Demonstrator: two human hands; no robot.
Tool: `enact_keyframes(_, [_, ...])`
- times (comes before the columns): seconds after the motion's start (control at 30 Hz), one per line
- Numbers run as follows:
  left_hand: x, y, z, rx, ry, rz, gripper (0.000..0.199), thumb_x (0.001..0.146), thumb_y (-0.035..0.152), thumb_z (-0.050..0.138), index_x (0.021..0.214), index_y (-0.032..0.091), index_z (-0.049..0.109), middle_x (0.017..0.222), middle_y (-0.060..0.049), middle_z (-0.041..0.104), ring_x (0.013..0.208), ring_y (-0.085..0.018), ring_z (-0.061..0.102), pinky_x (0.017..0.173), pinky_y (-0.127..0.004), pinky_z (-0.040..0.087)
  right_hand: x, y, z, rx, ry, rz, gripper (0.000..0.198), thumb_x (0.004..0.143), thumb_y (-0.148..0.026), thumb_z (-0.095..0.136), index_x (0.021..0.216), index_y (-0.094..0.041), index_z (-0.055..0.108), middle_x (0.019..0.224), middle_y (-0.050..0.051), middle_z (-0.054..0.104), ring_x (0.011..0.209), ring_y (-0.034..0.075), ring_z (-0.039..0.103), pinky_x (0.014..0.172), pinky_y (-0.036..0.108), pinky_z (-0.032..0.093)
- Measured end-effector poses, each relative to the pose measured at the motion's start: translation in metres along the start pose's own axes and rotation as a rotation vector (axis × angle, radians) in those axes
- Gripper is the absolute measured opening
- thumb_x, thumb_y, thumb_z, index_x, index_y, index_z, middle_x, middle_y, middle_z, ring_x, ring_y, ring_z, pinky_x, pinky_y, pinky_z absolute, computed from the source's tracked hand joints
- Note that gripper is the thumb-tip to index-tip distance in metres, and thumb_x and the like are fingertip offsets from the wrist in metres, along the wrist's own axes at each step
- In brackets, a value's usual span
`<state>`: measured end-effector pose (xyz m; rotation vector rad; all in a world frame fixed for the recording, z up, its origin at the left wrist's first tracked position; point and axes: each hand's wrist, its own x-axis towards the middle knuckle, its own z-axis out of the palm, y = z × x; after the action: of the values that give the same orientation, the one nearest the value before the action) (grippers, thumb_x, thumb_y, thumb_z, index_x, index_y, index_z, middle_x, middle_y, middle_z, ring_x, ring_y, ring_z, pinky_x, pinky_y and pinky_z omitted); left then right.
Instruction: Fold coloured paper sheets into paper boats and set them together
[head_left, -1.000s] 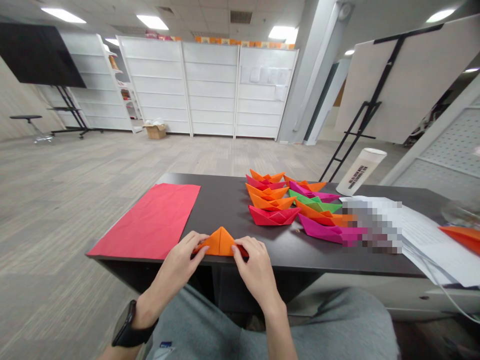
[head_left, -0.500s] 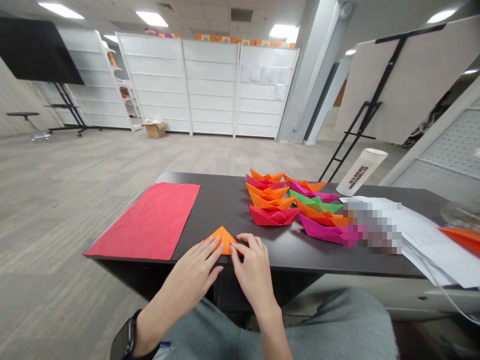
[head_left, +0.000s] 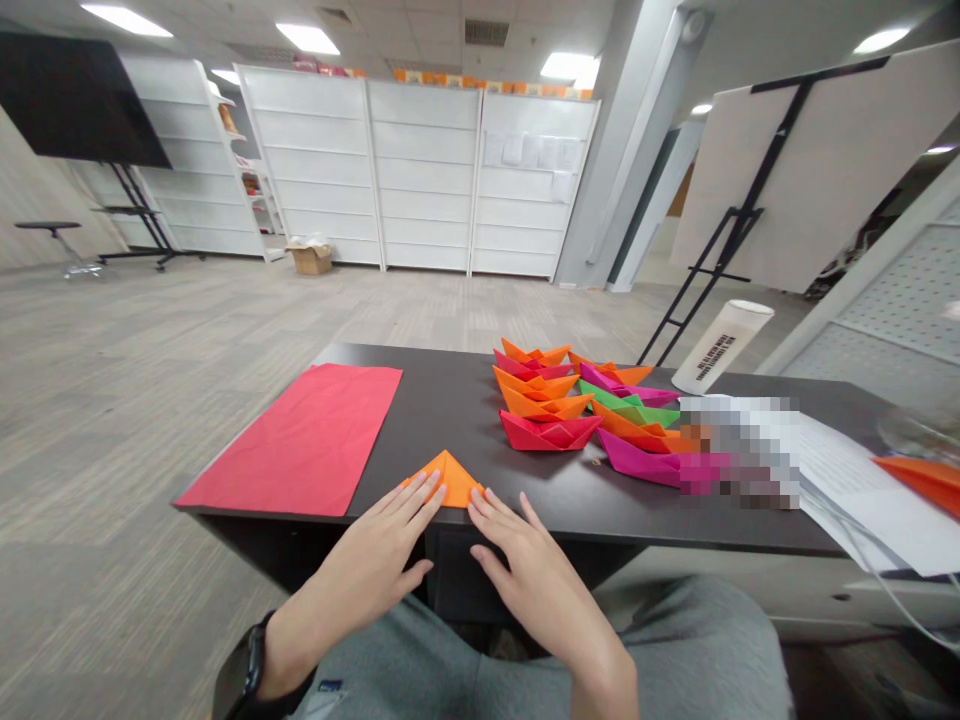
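A small orange folded paper [head_left: 451, 480] lies at the front edge of the dark desk, its peak pointing away from me. Flat across its left side rest the fingers of my left hand [head_left: 386, 535], with the thumb held apart. My right hand [head_left: 525, 560] touches the right corner with its fingertips, fingers stretched out and thumb spread. Both hands are open and press on the paper without gripping it. Parts of its lower left side are hidden under my fingers.
Red paper sheets [head_left: 300, 440] lie on the left of the desk [head_left: 442, 400]. Folded paper boats stand in two columns to the right, a red boat [head_left: 550, 432] nearest. Beyond them are a white cylinder [head_left: 721, 348], white papers [head_left: 840, 470] and an orange paper piece [head_left: 922, 483].
My right hand has gone from bent fingers with the thumb at the paper to stretched fingers on its right corner. The thumb has drawn back off the paper. My left hand stays nearly in place.
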<state>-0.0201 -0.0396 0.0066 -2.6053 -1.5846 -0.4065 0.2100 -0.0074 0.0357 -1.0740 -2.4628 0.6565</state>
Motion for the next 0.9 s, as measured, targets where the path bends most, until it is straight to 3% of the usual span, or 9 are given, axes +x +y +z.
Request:
enact_keyframes(0.27, [-0.018, -0.017, -0.007, 0.034, -0.001, -0.034, 0.075, 0.085, 0.018, 0.06, 0.154, 0.021, 0.03, 0.157, -0.012, 0.04, 0.141, -0.028, 0.043, 0.112, -0.047, 0.042, -0.003, 0.005, -0.007, 0.017, 0.053, 0.025, 0.047, 0.095, -0.017, 0.055, 0.139, -0.031, 0.055, 0.145, 0.004, 0.054, 0.14, 0.028, 0.043, 0.119, 0.064, 0.018])
enact_keyframes(0.47, [-0.024, -0.023, -0.021, 0.05, -0.032, -0.08, 0.067, 0.085, 0.019, 0.064, 0.148, 0.017, 0.043, 0.152, -0.012, 0.046, 0.138, -0.033, 0.045, 0.108, -0.048, 0.046, -0.008, 0.02, -0.014, -0.041, 0.101, 0.05, 0.037, 0.094, -0.02, 0.057, 0.129, -0.031, 0.065, 0.141, 0.004, 0.059, 0.14, 0.03, 0.043, 0.116, 0.069, 0.02])
enact_keyframes(0.6, [-0.02, -0.022, -0.021, 0.016, 0.001, -0.072, 0.057, 0.085, 0.017, 0.062, 0.142, 0.017, 0.052, 0.147, -0.012, 0.054, 0.135, -0.032, 0.05, 0.108, -0.048, 0.047, 0.001, 0.0, -0.007, -0.076, 0.218, -0.026, 0.037, 0.096, -0.015, 0.051, 0.13, -0.021, 0.063, 0.153, 0.007, 0.044, 0.145, 0.026, 0.036, 0.12, 0.059, 0.023])
enact_keyframes(0.67, [-0.019, -0.023, -0.019, 0.003, 0.029, -0.076, 0.048, 0.087, 0.018, 0.061, 0.135, 0.018, 0.058, 0.141, -0.012, 0.06, 0.13, -0.031, 0.056, 0.107, -0.048, 0.048, 0.007, -0.013, 0.0, -0.035, 0.221, -0.11, 0.042, 0.096, -0.012, 0.05, 0.137, -0.021, 0.057, 0.154, 0.007, 0.044, 0.146, 0.023, 0.034, 0.122, 0.055, 0.023])
enact_keyframes(0.77, [-0.018, -0.025, -0.017, -0.006, 0.059, -0.094, 0.036, 0.088, 0.02, 0.06, 0.123, 0.021, 0.066, 0.132, -0.01, 0.068, 0.122, -0.03, 0.063, 0.105, -0.047, 0.05, 0.013, -0.022, 0.009, 0.055, 0.136, -0.153, 0.048, 0.093, -0.01, 0.055, 0.138, -0.025, 0.056, 0.145, 0.005, 0.055, 0.139, 0.021, 0.047, 0.122, 0.053, 0.025])
enact_keyframes(0.9, [-0.017, -0.03, -0.018, -0.036, 0.076, -0.101, 0.029, 0.087, 0.017, 0.06, 0.113, 0.023, 0.07, 0.123, -0.008, 0.072, 0.115, -0.029, 0.067, 0.103, -0.047, 0.051, 0.011, -0.008, 0.008, 0.097, 0.126, -0.077, 0.044, 0.091, -0.006, 0.057, 0.127, -0.029, 0.065, 0.133, 0.003, 0.066, 0.127, 0.022, 0.059, 0.121, 0.058, 0.023])
